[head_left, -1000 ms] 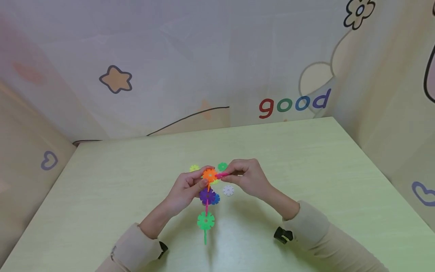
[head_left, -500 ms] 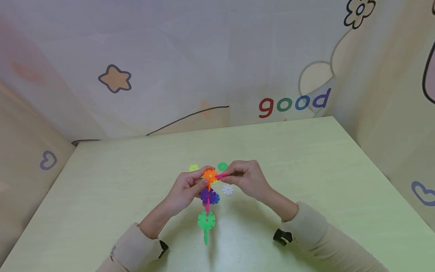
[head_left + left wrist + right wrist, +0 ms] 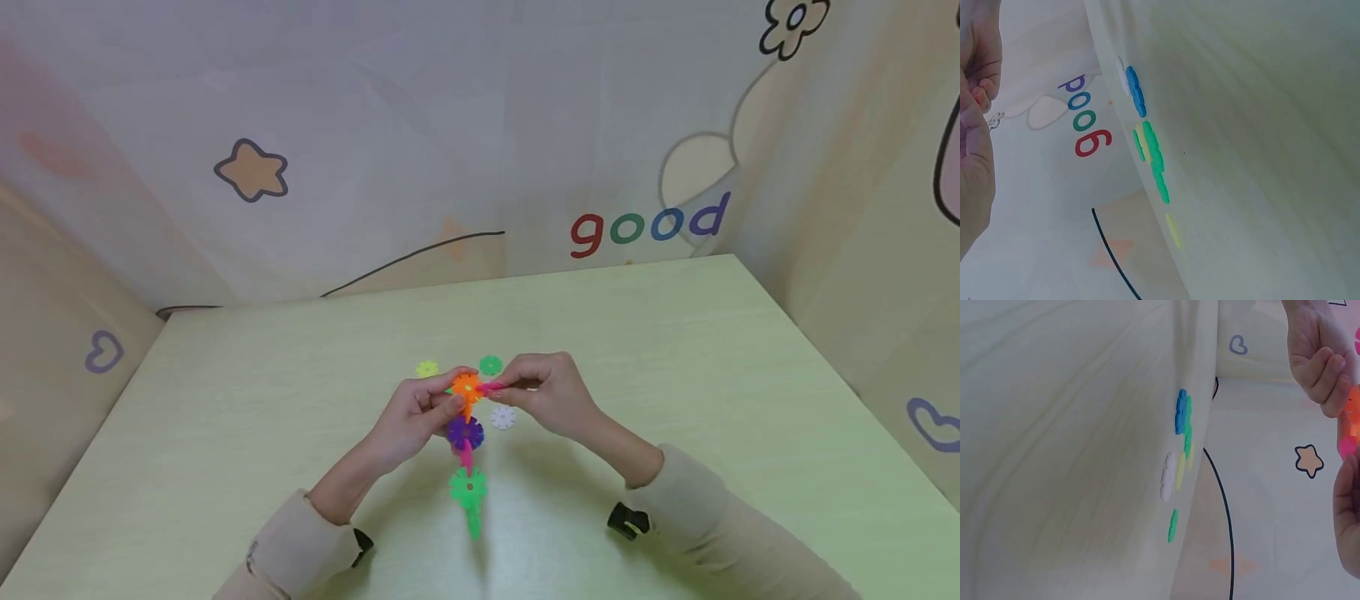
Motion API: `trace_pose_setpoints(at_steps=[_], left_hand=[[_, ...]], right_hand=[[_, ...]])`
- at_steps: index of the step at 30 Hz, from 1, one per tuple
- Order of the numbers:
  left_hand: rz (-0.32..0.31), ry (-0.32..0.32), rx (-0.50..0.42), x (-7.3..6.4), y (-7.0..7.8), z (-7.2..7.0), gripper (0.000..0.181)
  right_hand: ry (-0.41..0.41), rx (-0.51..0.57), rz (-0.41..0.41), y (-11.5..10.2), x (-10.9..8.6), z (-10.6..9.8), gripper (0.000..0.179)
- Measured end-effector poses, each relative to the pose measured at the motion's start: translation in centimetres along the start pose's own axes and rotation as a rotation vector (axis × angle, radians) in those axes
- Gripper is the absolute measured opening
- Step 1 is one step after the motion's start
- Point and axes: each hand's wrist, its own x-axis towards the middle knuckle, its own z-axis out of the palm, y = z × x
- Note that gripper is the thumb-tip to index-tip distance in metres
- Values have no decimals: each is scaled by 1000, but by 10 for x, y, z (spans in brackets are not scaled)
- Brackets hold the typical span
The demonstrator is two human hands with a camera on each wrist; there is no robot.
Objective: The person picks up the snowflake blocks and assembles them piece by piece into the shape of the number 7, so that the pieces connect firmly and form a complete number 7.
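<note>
My left hand (image 3: 412,414) pinches an orange notched snowflake disc (image 3: 468,386) between thumb and fingers, above the table. From it a chain of linked discs hangs toward me: an orange one seen nearly edge-on, a purple disc (image 3: 465,433), a pink disc (image 3: 467,457), a green disc (image 3: 468,484) and a second green disc (image 3: 473,522) at the bottom. My right hand (image 3: 551,396) pinches a pink disc (image 3: 491,387) edge-on, right at the orange disc's right rim. In the right wrist view, the orange disc (image 3: 1352,412) shows between both hands at the frame edge.
Loose discs lie on the pale green table (image 3: 300,375) beyond the hands: a yellow disc (image 3: 427,368), a green disc (image 3: 491,365) and a white disc (image 3: 503,417). Another, a blue disc (image 3: 1135,92), shows in the left wrist view. A printed curtain (image 3: 412,125) stands behind the table.
The hanging chain has swung slightly right and twisted, so its lower pink and green discs show more of their faces. The blue disc is now hidden behind it. Both hands hold nearly the same place.
</note>
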Motion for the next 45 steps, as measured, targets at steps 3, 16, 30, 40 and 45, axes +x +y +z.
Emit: trace_pose_setpoints(at_steps=[3, 16, 30, 40, 45], left_hand=[[-25, -6, -1, 1, 0, 1, 44], [-189, 64, -154, -2, 6, 14, 60], [-172, 150, -128, -7, 2, 9, 57], [-195, 186, -104, -14, 1, -1, 56], [-184, 178, -116, -15, 2, -5, 56]], right_hand=[[-9, -31, -1, -1, 0, -3, 7], [-6, -127, 13, -1, 2, -6, 5], [-132, -130, 52, 6, 6, -13, 19], [-216, -291, 273, 33, 23, -27, 25], [-274, -347, 383, 52, 36, -29, 33]])
